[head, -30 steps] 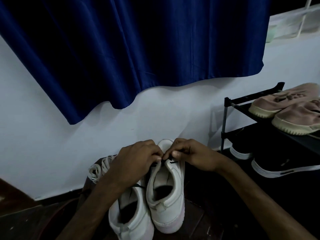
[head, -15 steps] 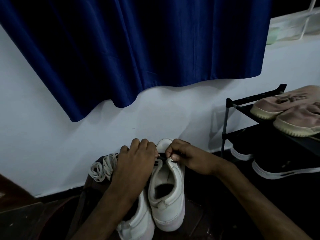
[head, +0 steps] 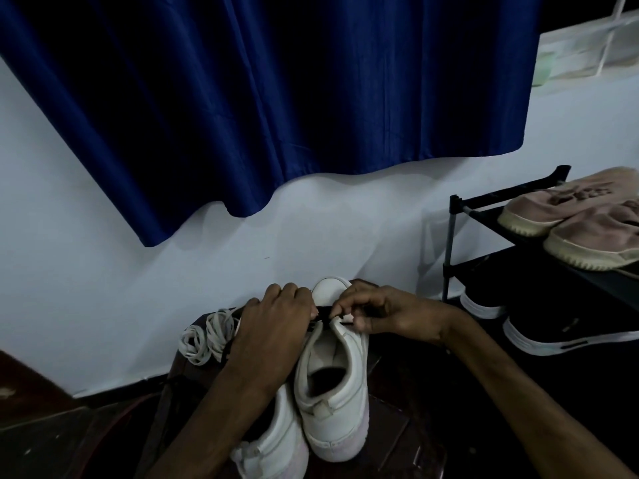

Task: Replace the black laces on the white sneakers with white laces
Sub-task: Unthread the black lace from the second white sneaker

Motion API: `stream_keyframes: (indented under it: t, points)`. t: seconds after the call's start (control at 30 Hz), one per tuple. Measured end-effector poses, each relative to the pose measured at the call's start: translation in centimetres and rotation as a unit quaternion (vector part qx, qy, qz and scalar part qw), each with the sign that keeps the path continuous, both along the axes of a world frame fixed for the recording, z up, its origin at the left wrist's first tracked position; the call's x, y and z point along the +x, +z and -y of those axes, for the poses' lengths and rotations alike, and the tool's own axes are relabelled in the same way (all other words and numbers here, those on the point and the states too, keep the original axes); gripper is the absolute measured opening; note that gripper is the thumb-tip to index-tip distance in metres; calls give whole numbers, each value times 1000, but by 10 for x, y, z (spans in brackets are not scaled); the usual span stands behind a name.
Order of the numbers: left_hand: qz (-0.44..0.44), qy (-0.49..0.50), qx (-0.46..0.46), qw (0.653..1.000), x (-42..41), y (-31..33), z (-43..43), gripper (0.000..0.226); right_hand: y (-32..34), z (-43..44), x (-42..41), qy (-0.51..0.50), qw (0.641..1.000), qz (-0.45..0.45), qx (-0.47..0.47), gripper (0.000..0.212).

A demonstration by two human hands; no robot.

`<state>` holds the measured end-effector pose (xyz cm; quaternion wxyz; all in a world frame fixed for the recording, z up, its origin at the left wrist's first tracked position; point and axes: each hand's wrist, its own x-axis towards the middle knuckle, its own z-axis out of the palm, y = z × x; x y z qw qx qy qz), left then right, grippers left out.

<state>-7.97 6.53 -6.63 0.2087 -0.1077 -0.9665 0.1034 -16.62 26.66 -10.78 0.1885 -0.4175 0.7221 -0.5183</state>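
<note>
Moved since a second ago: left hand (head: 276,326) now lies further forward, over the toe of the left sneaker (head: 276,451); right hand (head: 394,316) is much where it was.

Item 1. Black lace (head: 323,310). One short span shows, stretched across the lowest eyelets of the right sneaker (head: 332,392), near its toe. Thin, soft and light; likely to drag in the eyelets instead of sliding freely. Best taken close to an eyelet, or by its tip, and drawn straight out.

Item 2. Hands. Left: fingers bent, tips apparently pinching the lace's left end. Right: thumb and forefinger pinching the lace at the right eyelet flap.

Item 3. White sneakers. Pair, side by side, touching, toes to the wall, on a dark low surface (head: 183,375) of unclear kind. Uppers fairly stiff; they should stay put under a gentle pull.

Item 4. White laces (head: 207,335). Loose coils just left of the left hand; limp and prone to tangle. Take by a tip.

Item 5. Surroundings. Blue curtain (head: 276,98); black shoe rack (head: 501,198) holding pink shoes (head: 567,209) and black shoes (head: 567,337).
</note>
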Motion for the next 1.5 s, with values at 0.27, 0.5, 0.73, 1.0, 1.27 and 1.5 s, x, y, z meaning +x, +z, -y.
stream_keyframes:
  t: [0.27, 0.5, 0.73, 1.0, 1.27, 1.5]
  points:
    - [26, -17, 26, 999, 3, 4, 1, 28, 0, 8, 0, -19, 999, 4, -30, 24]
    - [76, 7, 45, 996, 7, 10, -10, 11, 3, 12, 3, -19, 998, 24, -48, 14]
    - [114, -36, 181, 976, 11, 15, -1, 16, 5, 1, 11, -82, 992, 49, -81, 10]
    - [272, -22, 220, 937, 18, 34, -3, 36, 10, -3, 20, -91, 994, -4, -53, 9]
    - [138, 35, 260, 955, 23, 13, -19, 17, 8, 1, 31, -135, 989, -44, -41, 3]
    - [101, 51, 267, 957, 27, 8, -26, 12, 5, 10, 40, -186, 902, -378, 93, 7]
